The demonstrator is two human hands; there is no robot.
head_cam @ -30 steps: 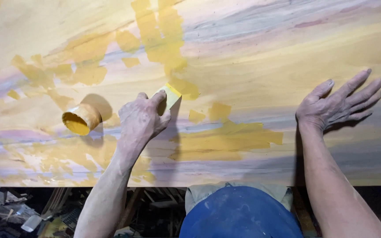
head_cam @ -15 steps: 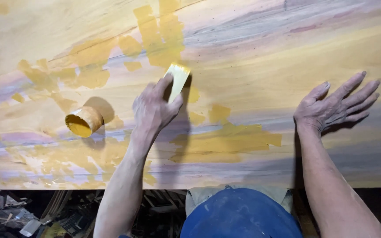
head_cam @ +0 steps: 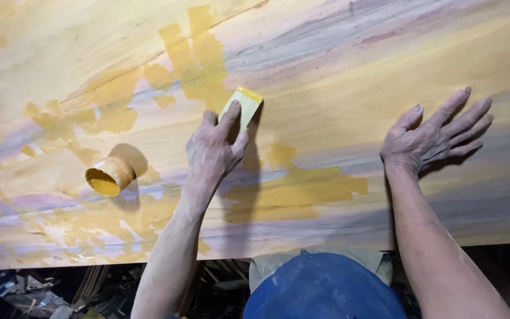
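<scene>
Head view: a large wooden slab (head_cam: 385, 71), pale with purple-grey streaks, fills the frame and bears yellow filler patches (head_cam: 199, 59) running from its far edge toward the near edge. The left hand (head_cam: 213, 150) pinches a small yellow-coated scraper (head_cam: 242, 106) against the slab near its middle, blade at the lower end of the upper patch. The right hand (head_cam: 435, 133) lies spread flat toward the right end. A small tipped cup (head_cam: 108, 176) holding yellow filler lies toward the near left corner. Clutter below the near edge is indistinct.
</scene>
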